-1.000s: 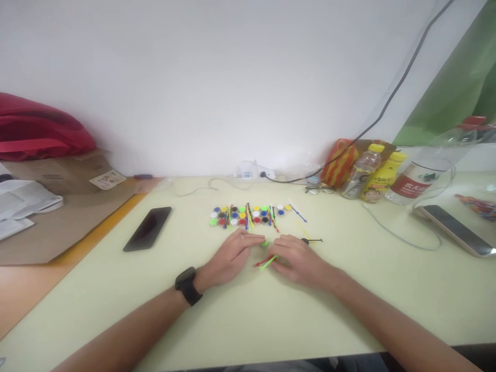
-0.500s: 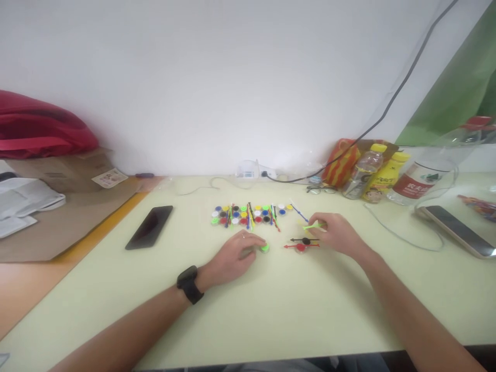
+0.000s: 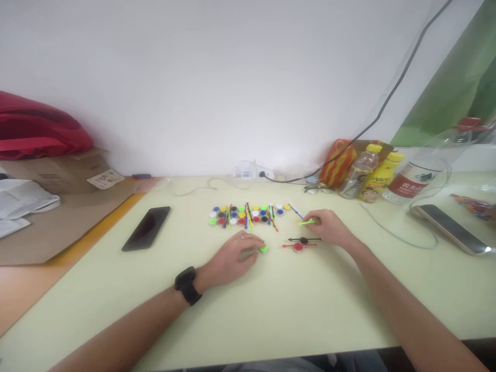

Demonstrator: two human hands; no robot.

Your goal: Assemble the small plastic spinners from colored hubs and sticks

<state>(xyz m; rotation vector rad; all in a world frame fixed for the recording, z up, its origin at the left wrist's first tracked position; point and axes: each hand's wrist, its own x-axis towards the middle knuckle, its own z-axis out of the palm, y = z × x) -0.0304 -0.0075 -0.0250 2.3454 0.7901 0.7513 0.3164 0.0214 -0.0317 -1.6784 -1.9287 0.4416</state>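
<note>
My left hand (image 3: 234, 260), with a black watch on its wrist, has its thumb and fingers closed at the side of a green round disc (image 3: 264, 249) on the table. A bright green plastic arrow (image 3: 308, 222) is pinched in the fingertips of my right hand (image 3: 327, 227), its free end pointing left. Below it lie a black arrow with a black disc (image 3: 304, 241) and a red arrow with a red disc (image 3: 298, 247). Blue and white arrows (image 3: 295, 210) lie just beyond my right hand. Farther back, rows of coloured discs (image 3: 242, 215) hold bundles of thin arrows among them.
A dark phone (image 3: 146, 229) lies left, another phone (image 3: 451, 229) right. Bottles, including a yellow one (image 3: 382, 178), stand at the back right beside eyeglasses (image 3: 318, 189). A cable (image 3: 382, 111) runs down the wall to a power strip (image 3: 248, 169). Cardboard (image 3: 77, 217) covers the left side.
My right hand has shifted slightly left and away with the green arrow, whose length shows more plainly. The left hand stays at the green disc. The whole view has moved a little.
</note>
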